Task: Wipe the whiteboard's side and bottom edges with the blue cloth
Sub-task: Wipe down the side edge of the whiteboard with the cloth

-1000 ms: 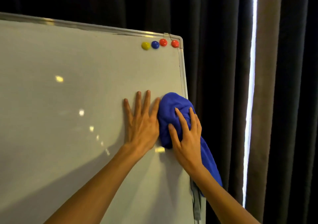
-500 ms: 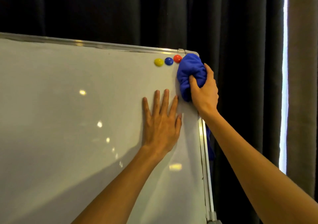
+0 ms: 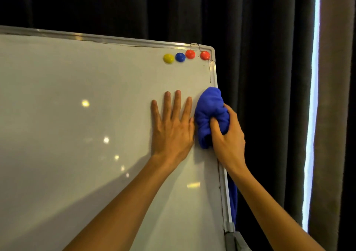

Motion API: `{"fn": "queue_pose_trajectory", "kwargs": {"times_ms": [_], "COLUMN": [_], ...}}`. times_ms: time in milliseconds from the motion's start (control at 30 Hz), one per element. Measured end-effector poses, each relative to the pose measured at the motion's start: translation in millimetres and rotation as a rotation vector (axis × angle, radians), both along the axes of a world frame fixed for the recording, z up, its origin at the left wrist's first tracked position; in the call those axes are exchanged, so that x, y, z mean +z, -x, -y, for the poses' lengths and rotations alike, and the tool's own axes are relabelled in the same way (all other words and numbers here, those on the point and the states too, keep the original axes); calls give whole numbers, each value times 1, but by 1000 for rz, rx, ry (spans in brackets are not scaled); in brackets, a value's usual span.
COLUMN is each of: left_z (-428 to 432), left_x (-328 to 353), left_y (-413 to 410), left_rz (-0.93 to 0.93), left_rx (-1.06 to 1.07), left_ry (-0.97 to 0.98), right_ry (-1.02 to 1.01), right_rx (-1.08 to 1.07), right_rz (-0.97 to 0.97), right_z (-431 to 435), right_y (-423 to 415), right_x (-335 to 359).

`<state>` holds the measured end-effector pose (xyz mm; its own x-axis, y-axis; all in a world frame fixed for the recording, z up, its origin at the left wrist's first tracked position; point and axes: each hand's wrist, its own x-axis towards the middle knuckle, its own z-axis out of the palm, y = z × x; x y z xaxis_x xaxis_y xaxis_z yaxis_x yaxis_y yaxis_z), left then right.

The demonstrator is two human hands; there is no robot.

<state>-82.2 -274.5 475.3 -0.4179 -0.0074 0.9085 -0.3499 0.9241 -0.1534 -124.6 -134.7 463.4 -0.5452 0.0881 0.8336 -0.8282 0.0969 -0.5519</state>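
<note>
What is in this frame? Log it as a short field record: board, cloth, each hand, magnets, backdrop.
board: whiteboard, metal frame, right edge and top right corner in view
cloth: blue cloth, bunched, pressed over the right side edge, a tail hanging behind the frame
right hand: right hand gripping the cloth at the edge
left hand: left hand flat on the board face, fingers spread, beside the cloth
magnets: yellow magnet, blue magnet, two red magnets, in a row near the top right corner
backdrop: dark curtains
</note>
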Motion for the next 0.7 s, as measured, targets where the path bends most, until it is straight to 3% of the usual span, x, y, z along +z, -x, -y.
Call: {"fn": "queue_pose_trajectory", "kwargs": {"times_ms": [267, 367, 600, 700], "left_z": [-2, 0, 2, 2], "left_x": [1, 0, 0, -1], "left_y": [2, 1, 1, 2], "left_rz": [-44, -45, -25, -20], "left_rx": [-46, -45, -21, -12], "left_ry": [-11, -9, -11, -8], "right_ry": [-92, -68, -8, -100], "right_rx": [-179, -164, 53, -8], "right_rz": [-51, -70, 26, 66], "right_z": [32, 28, -3, -5], "right_y": [31, 31, -7, -1], "right_x": [110, 88, -36, -20]}}
